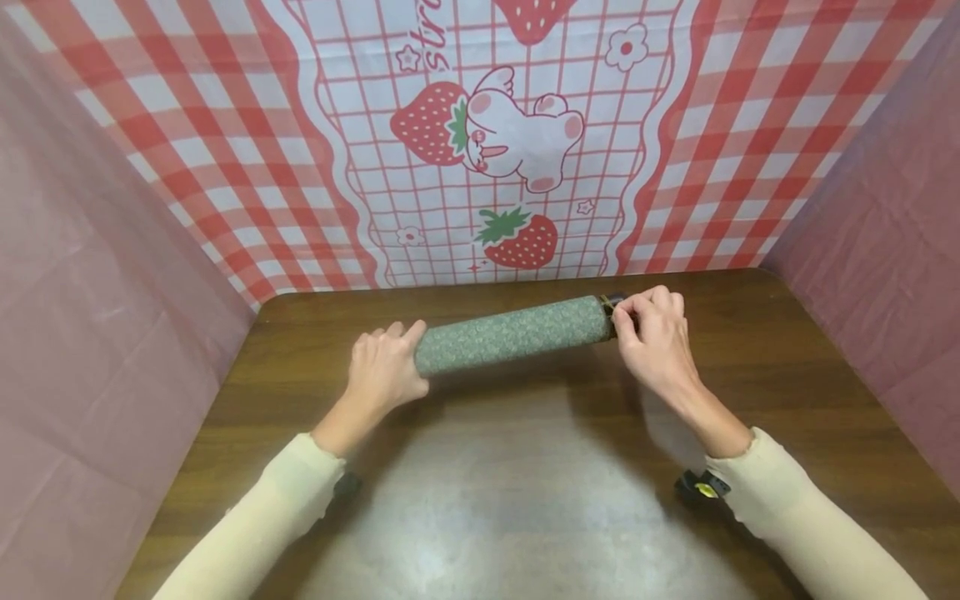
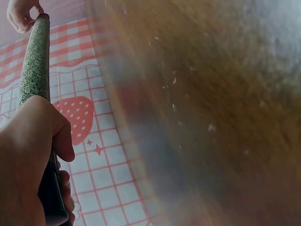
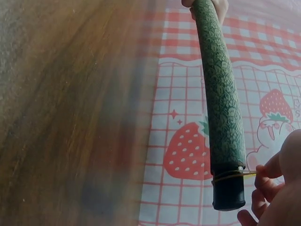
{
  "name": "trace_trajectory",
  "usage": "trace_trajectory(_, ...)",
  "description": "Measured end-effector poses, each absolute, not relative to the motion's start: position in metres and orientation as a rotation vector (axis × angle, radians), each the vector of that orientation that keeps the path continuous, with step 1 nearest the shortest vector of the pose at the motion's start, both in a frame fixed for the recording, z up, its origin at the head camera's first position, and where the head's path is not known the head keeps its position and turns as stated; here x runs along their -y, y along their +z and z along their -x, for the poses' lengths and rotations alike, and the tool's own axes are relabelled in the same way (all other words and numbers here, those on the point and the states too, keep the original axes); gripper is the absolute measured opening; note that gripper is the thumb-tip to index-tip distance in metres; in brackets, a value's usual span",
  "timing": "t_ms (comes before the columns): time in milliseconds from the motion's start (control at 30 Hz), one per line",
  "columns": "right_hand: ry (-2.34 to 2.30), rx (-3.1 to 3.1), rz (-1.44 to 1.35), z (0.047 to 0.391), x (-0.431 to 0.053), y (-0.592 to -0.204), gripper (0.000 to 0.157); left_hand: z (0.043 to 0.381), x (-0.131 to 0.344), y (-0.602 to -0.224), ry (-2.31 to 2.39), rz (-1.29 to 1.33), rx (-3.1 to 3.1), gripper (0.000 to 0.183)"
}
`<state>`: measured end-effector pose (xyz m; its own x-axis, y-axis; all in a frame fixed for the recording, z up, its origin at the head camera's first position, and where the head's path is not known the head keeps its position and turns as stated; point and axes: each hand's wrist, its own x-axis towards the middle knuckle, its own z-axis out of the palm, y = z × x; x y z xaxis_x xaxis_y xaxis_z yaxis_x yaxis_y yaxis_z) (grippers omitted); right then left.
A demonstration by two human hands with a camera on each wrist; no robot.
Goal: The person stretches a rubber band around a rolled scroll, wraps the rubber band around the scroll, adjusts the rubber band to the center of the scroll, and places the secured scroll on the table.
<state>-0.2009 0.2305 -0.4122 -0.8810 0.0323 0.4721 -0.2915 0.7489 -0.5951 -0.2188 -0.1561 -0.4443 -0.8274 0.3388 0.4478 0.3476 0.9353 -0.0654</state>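
A rolled-up scroll (image 1: 513,336) with a green leaf-patterned cover is held lengthwise above the table, its right end slightly farther back. My left hand (image 1: 386,365) grips its left end, fingers wrapped around; a black end knob (image 2: 51,200) shows beneath that palm in the left wrist view. At the other end, a thin yellow band (image 3: 230,175) loops around the black right end knob (image 3: 229,195). My right hand (image 1: 656,337) pinches this band between thumb and finger and draws it out sideways from the knob.
Below lies a brown wood-grain table (image 1: 495,483) with a bright reflection at the front. A red-and-white checked cloth (image 1: 247,167) with strawberries hangs behind it. Pink curtains (image 1: 82,292) stand at both sides. A dark wrist strap (image 1: 701,485) shows at the right sleeve.
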Motion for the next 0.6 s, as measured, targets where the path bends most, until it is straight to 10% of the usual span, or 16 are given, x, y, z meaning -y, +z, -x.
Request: trace_trajectory(600, 0.933, 2.446, -0.185, 0.207, -0.237, -0.411, 0.021, 0.22, 0.169, -0.447, -0.004, 0.565, 2.449, 0.066)
